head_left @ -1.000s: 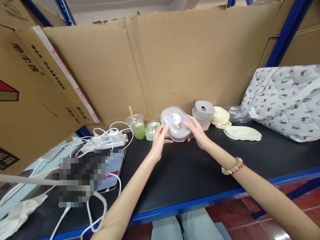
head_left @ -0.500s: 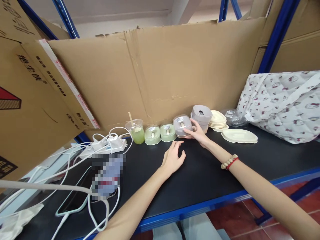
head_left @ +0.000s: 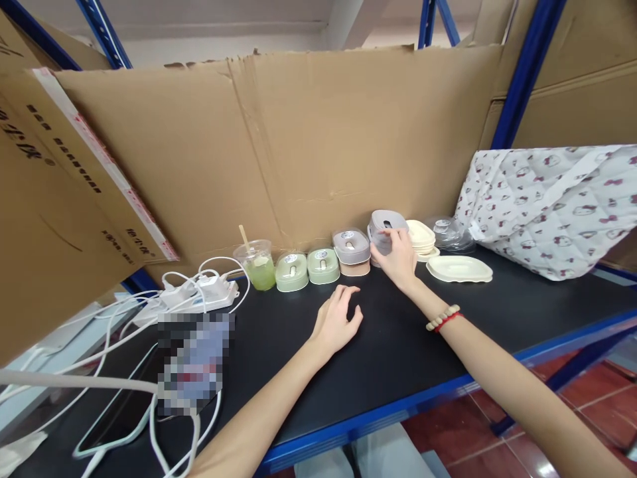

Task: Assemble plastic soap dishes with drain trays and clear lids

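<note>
My right hand (head_left: 398,259) is in front of a stack of grey plastic containers (head_left: 388,219), thumb and fingers apart. Its fingertips overlap the stack's front; whether they touch it I cannot tell. Left of it, a grey box with a clear lid (head_left: 351,247) sits on a pinkish-brown container (head_left: 355,269). Two green boxes with clear lids, one beside the cup (head_left: 292,272) and another green box (head_left: 323,265), stand in the same row. Over the black tabletop hovers my left hand (head_left: 336,318), fingers loosely curled and apart, holding nothing.
A cup of green drink (head_left: 261,269) with a straw ends the row. Cream lids (head_left: 421,236), a cream tray (head_left: 460,269), clear lids (head_left: 450,236) and a patterned bag (head_left: 547,206) are to the right. A power strip (head_left: 213,295), cables and a phone (head_left: 119,405) lie left.
My right hand has let go of the grey lidded box, which now rests on the pinkish-brown container, and moved right to the grey stack. The view has shifted slightly right.
</note>
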The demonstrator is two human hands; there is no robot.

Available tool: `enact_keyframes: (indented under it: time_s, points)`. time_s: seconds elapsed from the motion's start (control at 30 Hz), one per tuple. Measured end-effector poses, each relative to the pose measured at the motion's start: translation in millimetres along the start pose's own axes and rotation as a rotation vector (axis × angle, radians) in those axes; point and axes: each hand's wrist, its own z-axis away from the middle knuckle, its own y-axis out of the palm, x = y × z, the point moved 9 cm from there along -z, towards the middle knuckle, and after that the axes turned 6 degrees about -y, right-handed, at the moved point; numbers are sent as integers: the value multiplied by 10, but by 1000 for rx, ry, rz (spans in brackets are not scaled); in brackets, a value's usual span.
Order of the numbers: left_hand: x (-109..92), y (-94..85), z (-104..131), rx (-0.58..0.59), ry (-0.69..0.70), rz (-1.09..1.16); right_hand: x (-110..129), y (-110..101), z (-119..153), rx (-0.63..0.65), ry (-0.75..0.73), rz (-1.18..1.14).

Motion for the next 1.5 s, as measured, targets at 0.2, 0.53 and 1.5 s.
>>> enact_keyframes:
  time_s: [0.2,0.53,1.5]
  points:
    - [50,-11,-13,4,-61,74,-219,78,-92,57,-168,103]
    - [342,-149,-56,-134,-384,701,106,-232,-84,-118,-277,-90]
    - [571,-233,28,-206,-842,1474,-1294,-55,-51,110,257,188]
